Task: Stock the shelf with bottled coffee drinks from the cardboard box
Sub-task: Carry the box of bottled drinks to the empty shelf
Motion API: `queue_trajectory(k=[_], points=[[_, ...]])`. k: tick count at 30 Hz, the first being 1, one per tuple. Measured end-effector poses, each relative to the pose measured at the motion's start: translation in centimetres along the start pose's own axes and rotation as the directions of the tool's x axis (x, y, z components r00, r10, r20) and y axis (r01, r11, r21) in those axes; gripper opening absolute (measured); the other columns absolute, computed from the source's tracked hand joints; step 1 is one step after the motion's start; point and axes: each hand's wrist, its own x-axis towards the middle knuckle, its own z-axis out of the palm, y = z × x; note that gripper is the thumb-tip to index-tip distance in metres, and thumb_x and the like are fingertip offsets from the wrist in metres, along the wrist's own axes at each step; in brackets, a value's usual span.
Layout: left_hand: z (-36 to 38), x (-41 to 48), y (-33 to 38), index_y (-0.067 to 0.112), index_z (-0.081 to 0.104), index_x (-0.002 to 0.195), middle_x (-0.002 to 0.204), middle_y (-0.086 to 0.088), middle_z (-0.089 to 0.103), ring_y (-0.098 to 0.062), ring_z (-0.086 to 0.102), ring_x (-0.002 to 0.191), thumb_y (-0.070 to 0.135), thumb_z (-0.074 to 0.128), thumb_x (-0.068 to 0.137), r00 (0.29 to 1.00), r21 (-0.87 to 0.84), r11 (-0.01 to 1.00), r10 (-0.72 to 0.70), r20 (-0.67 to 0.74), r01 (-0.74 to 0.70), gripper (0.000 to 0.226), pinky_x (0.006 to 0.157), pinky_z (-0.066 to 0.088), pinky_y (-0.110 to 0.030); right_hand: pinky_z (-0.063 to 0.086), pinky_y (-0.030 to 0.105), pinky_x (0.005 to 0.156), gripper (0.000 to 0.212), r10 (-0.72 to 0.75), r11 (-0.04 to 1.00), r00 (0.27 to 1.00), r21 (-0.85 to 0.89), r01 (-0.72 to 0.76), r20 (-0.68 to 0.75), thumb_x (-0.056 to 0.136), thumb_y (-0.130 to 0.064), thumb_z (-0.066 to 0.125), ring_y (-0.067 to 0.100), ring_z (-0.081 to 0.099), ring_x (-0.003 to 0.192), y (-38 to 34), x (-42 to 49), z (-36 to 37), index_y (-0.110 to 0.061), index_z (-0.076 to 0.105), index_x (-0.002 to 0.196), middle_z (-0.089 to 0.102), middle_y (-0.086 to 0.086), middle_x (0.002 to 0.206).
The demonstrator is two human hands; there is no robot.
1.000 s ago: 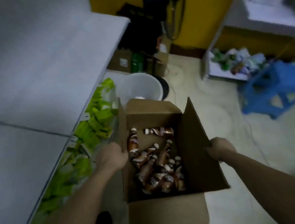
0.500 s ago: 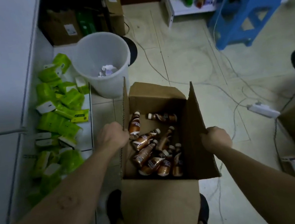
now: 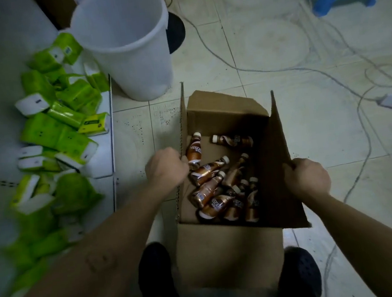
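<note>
Both left hand (image 3: 165, 167) and right hand (image 3: 308, 179), fingers tight round cardboard box (image 3: 230, 255) flaps; white bin (image 3: 133, 47) beyond.

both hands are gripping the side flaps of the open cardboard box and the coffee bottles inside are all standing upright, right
Not quite. In the head view the coffee bottles lie on their sides in a heap, not upright. The rest holds: the left hand and the right hand each grip a side flap of the open cardboard box.
</note>
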Motion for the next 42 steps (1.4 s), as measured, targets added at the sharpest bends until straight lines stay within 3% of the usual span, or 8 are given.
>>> queue_trajectory(k=[9, 22, 26, 28, 30, 32, 37, 42], points=[[7.4, -1.4, -2.3, 0.015, 0.062, 0.073, 0.065, 0.000, 0.057, -0.013, 0.052, 0.058, 0.036, 0.052, 0.093, 0.994, 0.065, 0.997, 0.039, -0.105, -0.032, 0.031, 0.048, 0.034, -0.025, 0.037, 0.025, 0.055, 0.030, -0.055, 0.995, 0.991, 0.077, 0.065, -0.124, 0.097, -0.034, 0.051, 0.025, 0.054, 0.064, 4.5, -2.3, 7.1, -0.011, 0.070, 0.095, 0.061, 0.006, 0.073], [9.8, -6.4, -9.1, 0.008, 0.062, 0.065, 0.066, -0.008, 0.060, -0.022, 0.055, 0.060, 0.030, 0.053, 0.087, 0.999, -0.017, 1.000, -0.023, 0.033, 0.023, 0.033, 0.053, 0.037, -0.027, 0.054, 0.035, 0.073, 0.033, -0.001, 1.000, 1.000, -0.010, 0.001, 0.001, 0.096, -0.039, 0.049, 0.027, 0.064, 0.083, 7.2, -6.4, 6.3, -0.013, 0.067, 0.105, 0.068, 0.008, 0.093], [10.0, -5.7, -10.9, 0.006, 0.063, 0.080, 0.073, -0.008, 0.058, -0.022, 0.053, 0.063, 0.042, 0.052, 0.091, 0.995, 0.012, 0.995, -0.103, 0.016, 0.103, 0.039, 0.056, 0.038, -0.029, 0.054, 0.039, 0.076, 0.027, 0.085, 0.996, 0.995, -0.008, -0.085, 0.044, 0.093, -0.023, 0.051, 0.028, 0.062, 0.084, 8.6, -5.8, 5.7, -0.006, 0.063, 0.110, 0.064, 0.011, 0.093], [9.7, -5.0, -12.0, 0.004, 0.062, 0.100, 0.091, -0.012, 0.061, -0.028, 0.057, 0.080, 0.048, 0.050, 0.091, 0.985, 0.116, 0.980, -0.168, 0.029, 0.164, 0.047, 0.068, 0.045, -0.035, 0.050, 0.045, 0.086, 0.039, 0.099, 0.975, 0.993, -0.192, -0.109, -0.058, 0.088, -0.017, 0.052, 0.032, 0.059, 0.100, 9.2, -6.2, 6.2, -0.006, 0.050, 0.125, 0.060, 0.015, 0.110], [9.6, -4.3, -13.6, 0.005, 0.057, 0.117, 0.116, -0.018, 0.059, -0.035, 0.057, 0.103, 0.050, 0.051, 0.091, 0.975, 0.199, 0.957, -0.222, 0.031, 0.212, 0.053, 0.082, 0.047, -0.041, 0.026, 0.058, 0.109, 0.069, -0.012, 0.819, 0.989, -0.569, -0.076, -0.148, 0.085, -0.024, 0.052, 0.039, 0.038, 0.132, 9.7, -6.9, 7.6, -0.009, 0.024, 0.147, 0.034, 0.026, 0.146], [10.6, -4.2, -14.2, 0.006, 0.047, 0.127, 0.121, -0.019, 0.057, -0.036, 0.056, 0.108, 0.047, 0.055, 0.089, 0.976, 0.223, 0.951, -0.216, -0.020, 0.215, 0.056, 0.082, 0.046, -0.042, 0.010, 0.063, 0.112, 0.079, -0.144, 0.717, 0.989, -0.694, 0.073, -0.045, 0.089, -0.037, 0.047, 0.043, 0.016, 0.143, 9.1, -7.3, 9.4, -0.019, 0.004, 0.153, 0.006, 0.025, 0.158], [17.0, -5.0, -10.1, 0.024, 0.010, 0.148, 0.147, -0.017, 0.032, -0.039, 0.043, 0.125, 0.048, 0.064, 0.082, 0.974, 0.075, 0.986, -0.162, 0.157, 0.151, 0.089, 0.092, 0.045, -0.053, 0.020, 0.067, 0.108, 0.086, -0.091, 0.826, 0.967, -0.525, 0.207, 0.237, 0.091, -0.059, 0.042, 0.047, 0.008, 0.144, 5.0, -6.9, 14.0, -0.030, -0.012, 0.151, -0.005, 0.017, 0.160], [21.2, -3.1, -9.3, 0.023, -0.006, 0.150, 0.150, -0.020, 0.029, -0.040, 0.035, 0.133, 0.052, 0.066, 0.079, 0.880, -0.045, 0.944, -0.285, 0.380, 0.326, 0.105, 0.103, 0.036, -0.054, 0.032, 0.062, 0.105, 0.100, 0.194, 0.971, 0.920, -0.203, -0.129, 0.341, 0.089, -0.050, 0.057, 0.047, 0.011, 0.142, 5.0, -6.0, 17.0, -0.018, -0.014, 0.151, -0.005, 0.019, 0.159]])
